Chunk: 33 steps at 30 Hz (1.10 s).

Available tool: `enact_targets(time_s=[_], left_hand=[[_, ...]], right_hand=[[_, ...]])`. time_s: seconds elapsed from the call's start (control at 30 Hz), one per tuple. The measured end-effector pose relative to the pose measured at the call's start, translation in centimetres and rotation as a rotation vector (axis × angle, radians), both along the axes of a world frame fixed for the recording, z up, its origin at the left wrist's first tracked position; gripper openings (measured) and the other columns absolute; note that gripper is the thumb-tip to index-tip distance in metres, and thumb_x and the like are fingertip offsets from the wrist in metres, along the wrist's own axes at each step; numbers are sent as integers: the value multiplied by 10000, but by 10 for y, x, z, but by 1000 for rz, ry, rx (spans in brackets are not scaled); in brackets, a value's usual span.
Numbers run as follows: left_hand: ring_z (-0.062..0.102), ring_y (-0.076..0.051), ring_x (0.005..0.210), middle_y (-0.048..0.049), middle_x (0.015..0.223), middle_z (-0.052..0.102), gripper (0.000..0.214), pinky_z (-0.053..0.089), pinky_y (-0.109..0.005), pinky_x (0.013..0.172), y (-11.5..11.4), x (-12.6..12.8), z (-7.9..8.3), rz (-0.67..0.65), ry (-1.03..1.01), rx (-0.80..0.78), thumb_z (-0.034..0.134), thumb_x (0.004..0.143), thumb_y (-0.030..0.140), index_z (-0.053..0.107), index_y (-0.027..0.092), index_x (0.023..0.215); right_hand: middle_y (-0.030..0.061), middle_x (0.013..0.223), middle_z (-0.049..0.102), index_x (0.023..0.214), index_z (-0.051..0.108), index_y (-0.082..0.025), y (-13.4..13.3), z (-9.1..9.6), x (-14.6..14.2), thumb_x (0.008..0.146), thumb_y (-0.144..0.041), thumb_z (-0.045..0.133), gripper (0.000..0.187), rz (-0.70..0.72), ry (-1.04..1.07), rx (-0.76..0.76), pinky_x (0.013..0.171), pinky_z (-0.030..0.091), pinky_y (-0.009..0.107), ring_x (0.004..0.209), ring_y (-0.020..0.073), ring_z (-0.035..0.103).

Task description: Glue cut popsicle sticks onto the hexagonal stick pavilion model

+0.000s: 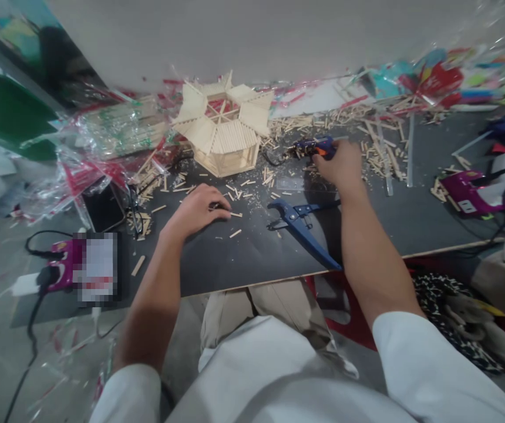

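Right hand [339,167] around a blue hot-glue gun [316,148], fingers [328,158] clamped on its orange-trimmed body, nozzle toward the left. Left hand [197,212] down on the dark surface [252,264], fingers [222,211] curled together just beside a short wooden stick [235,215]; whether they clamp the small dark object beneath them, impossible to tell. Popsicle-stick pavilion [224,138] near the far edge, among loose wooden sticks [292,123]. Blue ratchet pipe cutter [300,226] lying between both hands, near the front edge.

A craft workshop — the tabletop [217,264] littered with wooden stick offcuts [344,120], a hot glue gun [309,147], a stick pavilion model [224,138].
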State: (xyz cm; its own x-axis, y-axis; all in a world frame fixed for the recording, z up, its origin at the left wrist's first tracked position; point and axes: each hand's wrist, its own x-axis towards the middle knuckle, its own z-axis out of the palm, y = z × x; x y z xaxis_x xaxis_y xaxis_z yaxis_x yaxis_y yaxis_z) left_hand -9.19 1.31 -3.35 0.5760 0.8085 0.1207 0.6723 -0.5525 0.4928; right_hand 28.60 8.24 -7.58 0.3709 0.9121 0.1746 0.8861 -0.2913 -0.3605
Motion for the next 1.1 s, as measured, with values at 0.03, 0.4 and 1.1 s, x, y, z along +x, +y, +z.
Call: enact_targets(time_s=[0.03,0.4,1.1], left_hand=[[627,-247,1017,-42,974,738,86,470,-386,951,0,-1,2,-40,21,-42,760,919,303,791,233,880],[559,-268,932,-92,954,647,180,432,-409,855,-8,9,4,-94,205,48,487,1039,228,614,186,919],[711,-177,831,-44,919,772,182,511,-276,803,-9,24,-20,191,-157,123,552,1045,268,709,196,989]], right_hand=[[260,1273,647,1361,629,-38,0,-1,0,906,-385,705,578,9,1,-3,1078,411,480,1246,377,581],[250,1305,635,1273,678,-110,-7,10,-11,929,-359,627,428,35,54,166,1093,432,569,1296,397,558],[79,1183,657,1285,726,-307,13,126,-87,865,-306,815,430,1029,38,171,755,528,385,844,218,597]])
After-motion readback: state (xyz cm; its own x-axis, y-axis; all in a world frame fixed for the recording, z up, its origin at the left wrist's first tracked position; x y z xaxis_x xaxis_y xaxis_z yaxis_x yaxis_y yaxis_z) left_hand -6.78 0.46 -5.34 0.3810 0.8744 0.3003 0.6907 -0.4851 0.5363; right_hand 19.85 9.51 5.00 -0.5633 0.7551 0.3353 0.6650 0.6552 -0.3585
